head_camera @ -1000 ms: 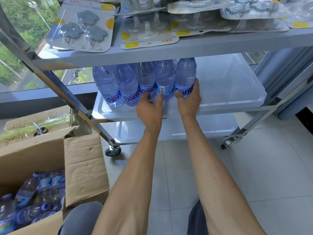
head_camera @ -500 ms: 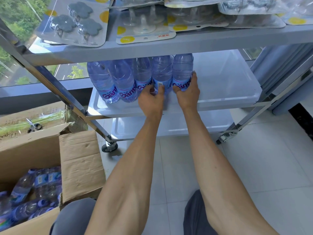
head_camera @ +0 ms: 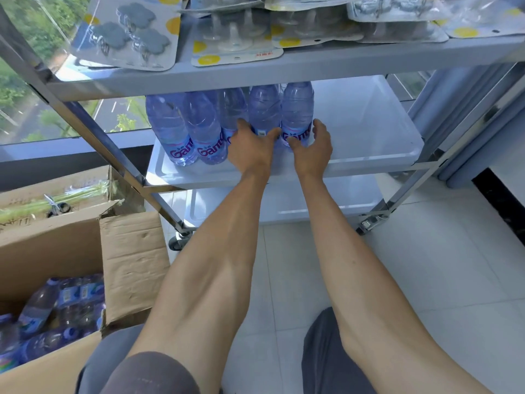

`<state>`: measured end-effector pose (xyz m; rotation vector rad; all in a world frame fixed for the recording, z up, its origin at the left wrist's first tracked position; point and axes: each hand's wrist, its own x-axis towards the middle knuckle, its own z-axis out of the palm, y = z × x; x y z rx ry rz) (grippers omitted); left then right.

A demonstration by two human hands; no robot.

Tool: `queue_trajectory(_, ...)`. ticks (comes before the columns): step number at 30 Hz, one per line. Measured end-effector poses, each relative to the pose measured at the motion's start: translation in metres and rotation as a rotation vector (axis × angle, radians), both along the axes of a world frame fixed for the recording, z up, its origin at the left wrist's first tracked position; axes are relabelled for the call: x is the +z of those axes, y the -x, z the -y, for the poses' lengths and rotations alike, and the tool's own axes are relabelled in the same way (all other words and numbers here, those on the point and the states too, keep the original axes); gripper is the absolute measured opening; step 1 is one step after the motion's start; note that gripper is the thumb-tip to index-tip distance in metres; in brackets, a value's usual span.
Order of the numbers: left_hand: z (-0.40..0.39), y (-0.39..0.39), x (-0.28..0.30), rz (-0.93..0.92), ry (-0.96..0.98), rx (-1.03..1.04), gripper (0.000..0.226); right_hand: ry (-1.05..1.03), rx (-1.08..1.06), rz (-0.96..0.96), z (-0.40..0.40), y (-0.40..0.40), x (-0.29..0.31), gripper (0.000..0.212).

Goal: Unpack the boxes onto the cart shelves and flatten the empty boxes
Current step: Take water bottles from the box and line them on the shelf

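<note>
Left hand (head_camera: 251, 150) and right hand (head_camera: 312, 147), each grip curled around an upright bottle (head_camera: 297, 115) at the right end of the row on the cart's middle shelf (head_camera: 369, 155). More bottles lie in the open box (head_camera: 125, 251), lower left.

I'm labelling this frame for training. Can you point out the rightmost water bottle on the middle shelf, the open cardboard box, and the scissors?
rightmost water bottle (head_camera: 297, 109), head view, on its clear ribbed body.
open cardboard box (head_camera: 133, 263), head view, on its raised right flap.
scissors (head_camera: 58, 206), head view, on the handles.
</note>
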<state>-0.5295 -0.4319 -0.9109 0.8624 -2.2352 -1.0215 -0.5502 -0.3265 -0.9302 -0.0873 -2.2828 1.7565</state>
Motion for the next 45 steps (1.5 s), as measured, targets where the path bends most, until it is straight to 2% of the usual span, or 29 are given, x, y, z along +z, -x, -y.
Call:
queue_trajectory(2, -0.001, 0.001, -0.007, 0.007, 0.017, 0.000, 0.049, 0.006, -0.007, -0.032, 0.006, 0.000, 0.004, 0.041)
queue_trajectory(9, -0.010, -0.006, -0.020, -0.126, -0.022, 0.062, 0.036, 0.009, -0.015, -0.115, 0.008, -0.005, -0.007, 0.050)
queue_trajectory(13, -0.015, 0.001, -0.016, -0.094, -0.050, 0.078, 0.055, 0.003, -0.007, -0.105, 0.010, 0.000, -0.010, 0.054)
queue_trajectory(15, -0.014, 0.005, -0.017, -0.053, -0.046, 0.089, 0.058, -0.011, 0.010, -0.101, 0.009, 0.003, -0.012, 0.054)
queue_trajectory(18, -0.015, 0.002, -0.024, -0.094, -0.020, 0.068, 0.053, -0.022, 0.030, -0.111, 0.004, 0.006, -0.015, 0.054)
queue_trajectory(21, -0.010, -0.006, -0.032, -0.197, -0.066, 0.036, 0.038, -0.015, 0.038, -0.127, 0.002, 0.006, -0.016, 0.053)
queue_trajectory(23, -0.007, -0.007, -0.033, -0.193, -0.049, 0.028, 0.031, 0.001, 0.037, -0.129, 0.002, 0.006, -0.016, 0.053)
queue_trajectory(28, -0.006, -0.002, -0.033, -0.147, -0.042, 0.003, 0.053, 0.013, 0.075, -0.106, 0.000, 0.008, -0.015, 0.054)
queue_trajectory(35, -0.003, -0.006, -0.038, -0.175, -0.047, -0.024, 0.036, 0.021, 0.122, -0.119, -0.004, 0.010, -0.016, 0.053)
queue_trajectory(38, -0.006, -0.007, -0.037, -0.167, -0.002, -0.030, 0.043, 0.025, 0.145, -0.131, -0.005, 0.012, -0.017, 0.053)
queue_trajectory(41, -0.006, -0.006, -0.039, -0.156, -0.044, -0.028, 0.055, 0.028, 0.169, -0.144, -0.007, 0.014, -0.019, 0.052)
queue_trajectory(45, 0.002, -0.003, -0.043, -0.083, -0.076, -0.006, 0.041, 0.000, 0.177, -0.112, -0.007, 0.017, -0.019, 0.053)
